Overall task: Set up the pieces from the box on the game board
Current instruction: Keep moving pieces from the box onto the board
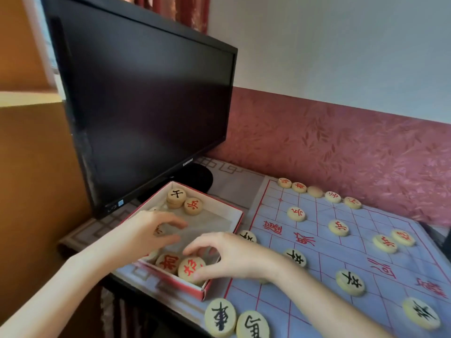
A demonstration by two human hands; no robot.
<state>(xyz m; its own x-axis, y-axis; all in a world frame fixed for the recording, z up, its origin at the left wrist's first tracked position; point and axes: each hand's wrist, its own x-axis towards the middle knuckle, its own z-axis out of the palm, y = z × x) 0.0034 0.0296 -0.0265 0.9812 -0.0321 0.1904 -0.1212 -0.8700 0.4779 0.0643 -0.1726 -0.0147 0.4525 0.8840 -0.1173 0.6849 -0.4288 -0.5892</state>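
Observation:
A shallow red-edged box (238, 217) sits left of the pale blue game board (380, 267) with red lines. My right hand (231, 256) reaches into the box's near corner, thumb and forefinger pinching a wooden disc with a red character (189, 268). Beside it lies another red-marked disc (168, 262). My left hand (148, 230) is curled over the box's left side with a small red-marked disc (159, 231) tucked between thumb and fingers. A black-marked stack (176, 195) and a red disc (193, 205) rest at the box's far end. Several red and black discs stand on the board.
A black monitor (146, 113) stands right behind the box, its round base (197, 178) on the patterned tablecloth. A red-patterned wall (341, 147) runs along the board's far edge. Two black-marked discs (220, 317) lie at the board's near left corner.

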